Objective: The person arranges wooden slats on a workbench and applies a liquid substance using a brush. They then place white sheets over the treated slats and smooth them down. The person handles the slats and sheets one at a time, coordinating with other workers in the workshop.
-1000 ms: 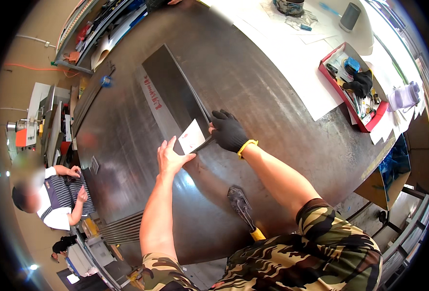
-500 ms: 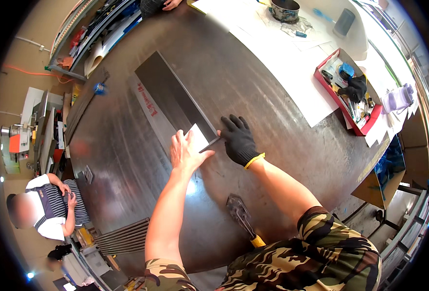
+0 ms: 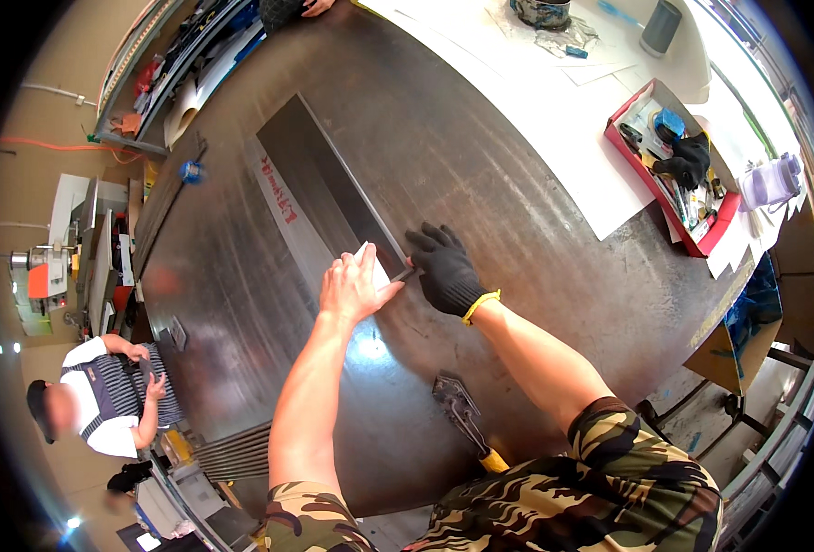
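On the metal desk (image 3: 536,230), your bare left hand (image 3: 352,287) lies flat on the white card (image 3: 370,260); your gloved right hand (image 3: 444,271) pinches a thin tool (image 3: 403,274), apparently marking. Next, keep the card steady.

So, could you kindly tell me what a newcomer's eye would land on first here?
Probably the two hands meeting mid-table: the bare left hand pressing a small white card onto the metal sheet, and the black-gloved right hand beside it. Next, the red tray of tools at the upper right, and the yellow-handled snips lying near the person.
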### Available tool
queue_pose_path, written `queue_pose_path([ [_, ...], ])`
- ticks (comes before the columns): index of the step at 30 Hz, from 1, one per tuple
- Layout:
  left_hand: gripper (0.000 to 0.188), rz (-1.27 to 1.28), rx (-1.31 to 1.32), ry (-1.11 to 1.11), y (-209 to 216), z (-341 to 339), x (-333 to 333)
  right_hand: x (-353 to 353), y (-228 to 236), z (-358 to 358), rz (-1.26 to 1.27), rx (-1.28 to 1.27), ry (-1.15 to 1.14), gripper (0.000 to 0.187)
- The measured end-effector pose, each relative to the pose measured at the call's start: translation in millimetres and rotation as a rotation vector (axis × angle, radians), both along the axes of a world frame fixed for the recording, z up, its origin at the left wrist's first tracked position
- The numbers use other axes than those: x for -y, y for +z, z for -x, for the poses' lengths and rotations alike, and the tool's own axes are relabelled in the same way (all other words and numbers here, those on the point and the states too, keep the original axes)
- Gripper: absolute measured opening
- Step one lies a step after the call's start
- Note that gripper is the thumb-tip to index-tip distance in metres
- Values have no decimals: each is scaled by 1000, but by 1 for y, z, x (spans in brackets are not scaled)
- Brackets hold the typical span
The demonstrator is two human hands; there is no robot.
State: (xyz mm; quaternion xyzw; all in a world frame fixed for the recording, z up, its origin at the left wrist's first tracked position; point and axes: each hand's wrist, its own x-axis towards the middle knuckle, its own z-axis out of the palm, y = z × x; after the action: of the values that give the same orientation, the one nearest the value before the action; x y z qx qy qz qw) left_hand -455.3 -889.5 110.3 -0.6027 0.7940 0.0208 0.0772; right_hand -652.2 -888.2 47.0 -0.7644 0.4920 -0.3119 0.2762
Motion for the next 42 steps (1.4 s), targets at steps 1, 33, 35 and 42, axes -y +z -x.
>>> queue_pose_path([
  [1,87,-6,-6,-6,1,-1,-1,-2,-1,-1,-5,32,4,30],
  [33,101,-63,-29,127,-1,-2,-3,-2,-11,1,-712,840,20,43],
  [35,99,-62,-6,129,0,-1,-4,-4,-10,2,-770,894,-75,43],
  [42,93,-52,-28,114,-5,-8,-6,-19,-10,2,-505,428,-119,43],
])
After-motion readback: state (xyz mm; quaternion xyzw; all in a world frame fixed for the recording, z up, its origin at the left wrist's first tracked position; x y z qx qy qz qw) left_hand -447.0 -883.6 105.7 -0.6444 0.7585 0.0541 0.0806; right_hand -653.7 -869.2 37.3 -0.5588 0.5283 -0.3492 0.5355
